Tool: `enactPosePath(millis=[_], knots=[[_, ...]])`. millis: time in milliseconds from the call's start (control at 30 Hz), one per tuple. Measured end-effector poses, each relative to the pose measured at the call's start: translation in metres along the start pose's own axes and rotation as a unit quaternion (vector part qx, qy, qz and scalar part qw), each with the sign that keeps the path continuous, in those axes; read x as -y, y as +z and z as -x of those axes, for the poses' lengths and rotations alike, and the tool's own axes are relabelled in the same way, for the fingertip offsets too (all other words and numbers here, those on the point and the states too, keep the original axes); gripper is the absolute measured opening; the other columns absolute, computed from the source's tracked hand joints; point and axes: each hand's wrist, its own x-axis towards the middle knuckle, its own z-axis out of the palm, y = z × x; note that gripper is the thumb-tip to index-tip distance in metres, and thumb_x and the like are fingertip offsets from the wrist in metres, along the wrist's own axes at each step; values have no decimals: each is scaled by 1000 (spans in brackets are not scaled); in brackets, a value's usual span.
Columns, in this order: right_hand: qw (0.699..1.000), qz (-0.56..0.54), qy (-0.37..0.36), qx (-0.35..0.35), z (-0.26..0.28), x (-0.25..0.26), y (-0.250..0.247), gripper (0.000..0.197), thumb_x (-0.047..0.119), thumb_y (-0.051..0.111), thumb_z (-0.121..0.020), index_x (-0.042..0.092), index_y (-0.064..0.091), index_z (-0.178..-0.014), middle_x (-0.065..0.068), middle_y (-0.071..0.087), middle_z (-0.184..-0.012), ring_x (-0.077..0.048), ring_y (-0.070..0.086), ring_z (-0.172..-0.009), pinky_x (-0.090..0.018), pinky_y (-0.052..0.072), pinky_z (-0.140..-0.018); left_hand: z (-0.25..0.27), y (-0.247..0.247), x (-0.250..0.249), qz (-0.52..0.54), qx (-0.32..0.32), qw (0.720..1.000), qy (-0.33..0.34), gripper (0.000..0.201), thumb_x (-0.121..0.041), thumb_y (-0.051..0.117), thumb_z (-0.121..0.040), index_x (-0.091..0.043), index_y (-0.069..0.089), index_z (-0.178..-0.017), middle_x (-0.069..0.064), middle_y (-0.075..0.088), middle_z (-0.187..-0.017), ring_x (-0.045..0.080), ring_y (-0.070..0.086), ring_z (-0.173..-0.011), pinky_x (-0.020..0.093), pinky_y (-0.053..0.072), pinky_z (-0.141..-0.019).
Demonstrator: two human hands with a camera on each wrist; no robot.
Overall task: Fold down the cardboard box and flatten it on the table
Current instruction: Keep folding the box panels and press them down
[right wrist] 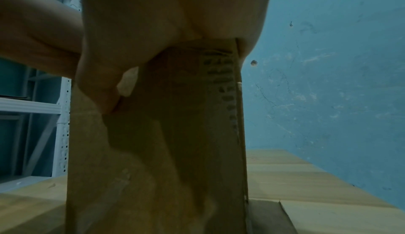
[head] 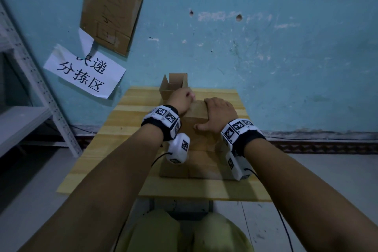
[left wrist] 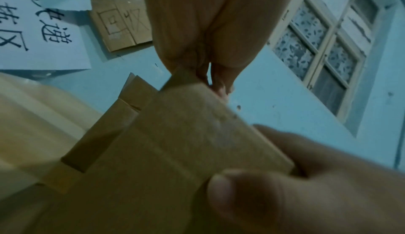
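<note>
The cardboard box [head: 196, 129] stands in the middle of the wooden worktop [head: 126, 120], its bottom flaps spread flat on the wood toward the person and its far flaps [head: 173, 84] standing open near the wall. The left hand [head: 181, 98] reaches over the top far edge of the box; in the left wrist view its fingers [left wrist: 221, 81] curl down over that edge and pinch the cardboard, so it is grasping the box. The right hand [head: 219, 114] lies on top of the box with the palm down, the fingers bent over the upper edge and the thumb [head: 201, 127] stretched along the near face. In the right wrist view the thumb [right wrist: 103, 88] presses against the tall brown panel [right wrist: 166, 142], which rises upright from the worktop, so this hand is also grasping the box. The two hands sit close beside each other at the top of the box, not touching

On the blue wall [head: 266, 47] behind hang a white paper sign [head: 84, 71] with black characters and a flat piece of cardboard [head: 110, 12] above it. A grey metal shelf [head: 24, 88] stands at the left
</note>
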Motion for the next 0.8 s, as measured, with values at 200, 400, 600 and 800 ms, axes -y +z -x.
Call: enactPosePath(millis=[200, 400, 600, 800], knots=[[1000, -4, 3, 6, 1, 2, -2, 88, 60, 63, -72, 13, 31, -139, -10, 39, -141, -27, 37, -131, -39, 27, -109, 9, -8, -1, -23, 46, 998, 24, 27, -16, 67, -85, -5, 60, -109, 12, 59, -111, 22, 57, -100, 29, 42, -88], [1000, -1, 10, 6, 2, 2, -1, 88, 61, 62, -72, 13, 31, -139, -9, 40, -140, -27, 37, -130, -39, 27, -109, -2, 2, -4, -160, 56, 985, 43, 43, -15, 61, -89, -9, 53, -131, 16, 43, -138, 28, 48, -123, 34, 38, -105], [1000, -8, 9, 0, 1, 2, -1, 85, 61, 63, -72, 15, 34, -137, -8, 42, -138, -26, 38, -129, -39, 27, -109, -2, 14, -6, -186, -8, 981, 60, 18, -10, 54, -92, -5, 68, -102, 14, 57, -119, 30, 56, -107, 35, 44, -91], [1000, -3, 7, -1, 1, 2, -2, 88, 61, 63, -72, 14, 31, -139, -8, 40, -141, -26, 36, -131, -39, 25, -110, 2, 11, -3, -142, -42, 987, 66, 22, -6, 49, -90, -14, 50, -70, 14, 56, -103, 32, 57, -97, 34, 43, -79]])
